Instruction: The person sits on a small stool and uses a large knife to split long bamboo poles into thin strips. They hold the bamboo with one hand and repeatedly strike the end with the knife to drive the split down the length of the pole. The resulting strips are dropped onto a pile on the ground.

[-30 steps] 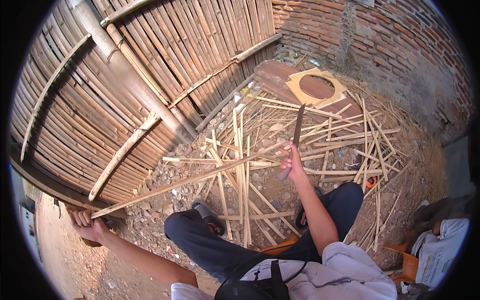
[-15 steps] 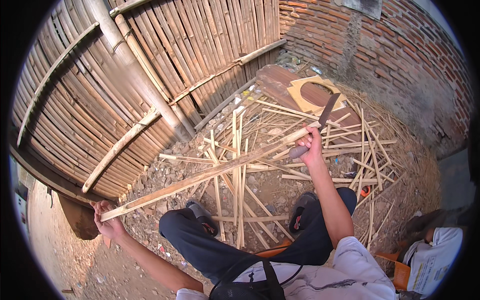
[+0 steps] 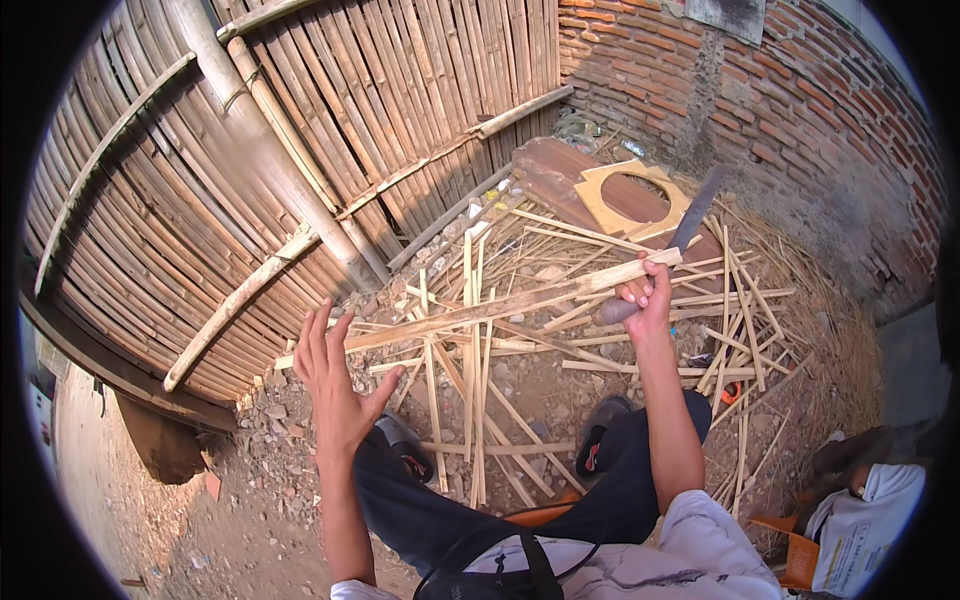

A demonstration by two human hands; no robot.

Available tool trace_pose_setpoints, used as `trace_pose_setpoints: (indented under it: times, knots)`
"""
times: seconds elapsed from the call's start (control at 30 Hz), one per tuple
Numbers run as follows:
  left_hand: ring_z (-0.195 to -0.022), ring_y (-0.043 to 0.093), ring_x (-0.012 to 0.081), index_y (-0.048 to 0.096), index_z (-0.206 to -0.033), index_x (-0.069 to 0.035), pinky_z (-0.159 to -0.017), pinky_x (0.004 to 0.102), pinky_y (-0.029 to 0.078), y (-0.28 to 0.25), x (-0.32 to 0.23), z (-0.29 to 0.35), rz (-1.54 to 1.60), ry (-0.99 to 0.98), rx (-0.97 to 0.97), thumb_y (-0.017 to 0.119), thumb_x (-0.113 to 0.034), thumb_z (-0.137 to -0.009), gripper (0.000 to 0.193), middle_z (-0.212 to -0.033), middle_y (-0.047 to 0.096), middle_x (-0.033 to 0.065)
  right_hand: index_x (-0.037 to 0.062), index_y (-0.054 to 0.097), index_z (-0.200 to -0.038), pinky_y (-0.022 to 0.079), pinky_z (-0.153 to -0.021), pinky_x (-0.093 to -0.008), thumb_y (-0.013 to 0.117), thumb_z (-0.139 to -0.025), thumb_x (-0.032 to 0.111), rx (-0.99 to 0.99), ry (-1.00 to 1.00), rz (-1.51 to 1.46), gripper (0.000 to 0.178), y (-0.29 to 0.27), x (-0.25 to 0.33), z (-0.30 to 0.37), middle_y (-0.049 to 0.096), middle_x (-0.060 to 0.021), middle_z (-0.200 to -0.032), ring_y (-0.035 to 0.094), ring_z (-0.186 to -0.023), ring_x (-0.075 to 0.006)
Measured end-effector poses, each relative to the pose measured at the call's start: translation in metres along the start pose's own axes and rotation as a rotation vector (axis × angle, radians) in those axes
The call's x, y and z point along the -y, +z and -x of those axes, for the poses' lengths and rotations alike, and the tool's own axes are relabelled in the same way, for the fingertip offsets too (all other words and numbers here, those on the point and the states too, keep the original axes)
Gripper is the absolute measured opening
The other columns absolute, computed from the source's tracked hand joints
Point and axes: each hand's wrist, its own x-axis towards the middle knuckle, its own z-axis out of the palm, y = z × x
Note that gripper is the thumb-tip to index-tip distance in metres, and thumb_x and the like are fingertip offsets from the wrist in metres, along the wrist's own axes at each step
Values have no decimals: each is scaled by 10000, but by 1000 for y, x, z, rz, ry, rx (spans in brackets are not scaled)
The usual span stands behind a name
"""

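Note:
A long split bamboo strip (image 3: pixel 510 306) slants across in front of me, its far right end raised above the ground. My right hand (image 3: pixel 650 300) is closed around that end and also grips a machete (image 3: pixel 697 212) by its rounded handle, the dark blade pointing up and away past the strip. Toward the strip's other end, my left hand (image 3: pixel 338 390) is spread open, fingers up and thumb out. It appears in front of the strip and is not gripping it. Many thin bamboo slats (image 3: pixel 470 370) lie crisscrossed on the ground between and beyond my feet.
A bamboo slat wall (image 3: pixel 400 100) stands at left, a brick wall (image 3: pixel 800 130) at back right. A brown board (image 3: pixel 555 170) and a tan panel with a round hole (image 3: pixel 597 205) lie at the back. An orange-and-white bag (image 3: pixel 850 530) sits at lower right; rubble covers the ground.
My left hand has let go of the strip's near end, moved right and opened. My right hand, with the machete and strip, has shifted slightly right, carrying the strip along.

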Motion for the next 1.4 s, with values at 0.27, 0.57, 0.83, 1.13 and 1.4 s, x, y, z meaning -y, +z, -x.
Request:
trace_pose_setpoints:
  times: [0.27, 0.57, 0.83, 1.13, 1.4]
  knots:
    - [-1073, 672, 370, 617, -1285, -100, -908, 477, 526, 38, -25, -21, 74, -4, 558, 836, -362, -770, 618, -1166, 700, 175, 99, 618, -1082, 371, -448, -210, 557, -938, 121, -37, 141, -171, 158, 4, 7, 14, 359, 106, -520, 343, -389, -28]
    - [-656, 622, 371, 664, -923, -9, -644, 463, 491, 24, -10, 26, 409, -52, 812, 612, -495, -984, 492, -685, 621, 190, 11, 621, -1200, 311, -436, -229, 621, -1019, 377, -311, -96, 562, 408, 20, 5, 26, 339, 81, -566, 327, -437, -33]
    - [-566, 331, 84, 444, -786, -98, -488, 249, 329, 51, -23, 82, 1043, -616, 831, 317, -541, -1099, 557, -672, 347, -35, 4, 702, -955, 312, -418, -287, 539, -1041, 455, 54, -226, 1236, 487, 22, -10, 51, 410, 25, -513, 377, -435, -79]
    - [-634, 480, 187, 524, -822, 6, -628, 379, 428, 86, -47, 87, 838, -437, 639, 352, -435, -1113, 555, -670, 496, 73, -41, 690, -982, 479, -483, -424, 639, -940, 549, 632, -249, 1893, 594, 39, -71, 95, 554, -156, -499, 627, -483, -325]
    - [-843, 590, 548, 558, -937, 14, -718, 602, 427, 85, -68, 74, 638, -384, 553, 448, -363, -1086, 421, -788, 611, 327, -18, 684, -997, 495, -497, -450, 625, -939, 571, 671, -155, 1887, 594, 28, -94, 115, 581, -162, -524, 648, -508, -350]
